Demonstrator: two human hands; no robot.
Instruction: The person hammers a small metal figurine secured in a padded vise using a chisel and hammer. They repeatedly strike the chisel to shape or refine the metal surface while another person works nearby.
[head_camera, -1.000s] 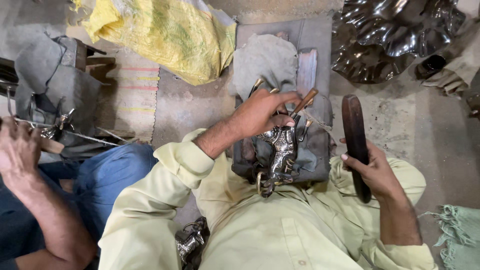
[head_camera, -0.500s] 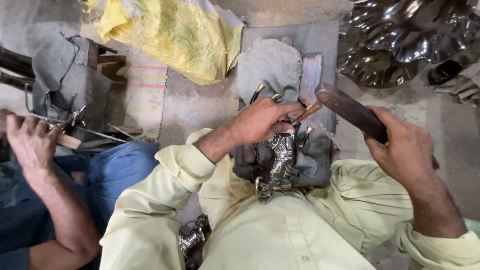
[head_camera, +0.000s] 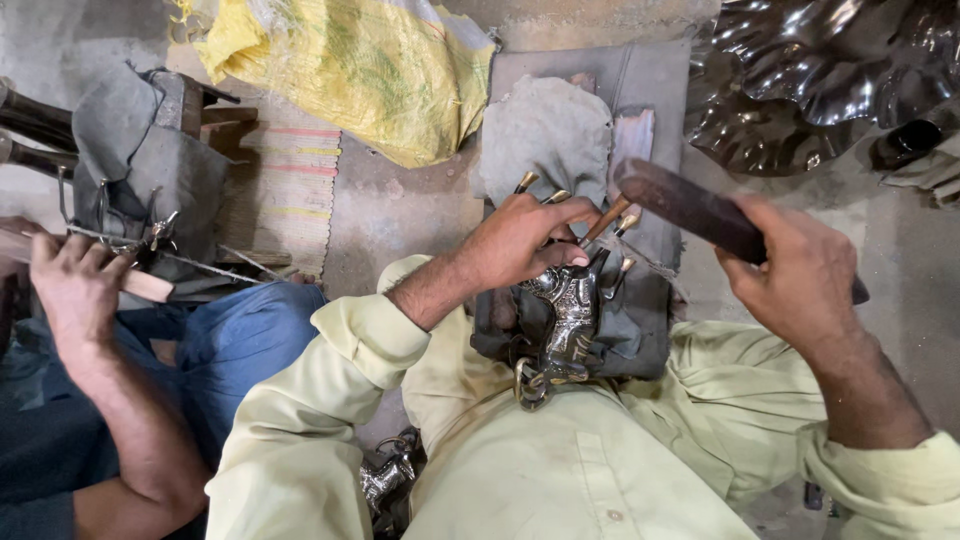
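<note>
Metal casting (head_camera: 568, 318), ornate and silvery, lies on a dark pad (head_camera: 640, 330) in the lap. Left hand (head_camera: 525, 240) presses on it, fingers closed around a wooden-handled punch (head_camera: 606, 219). Right hand (head_camera: 800, 265) grips a dark mallet (head_camera: 690, 208), head just above the punch. A co-worker's hand (head_camera: 70, 285) works at left.

A crumpled yellow sack (head_camera: 370, 70) with faint green print lies at the top, on the floor.

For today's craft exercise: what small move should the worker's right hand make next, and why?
Probably bring the mallet down onto the punch. The right hand holds it raised close above the punch's top, while the left hand steadies the punch on the metal piece.
</note>
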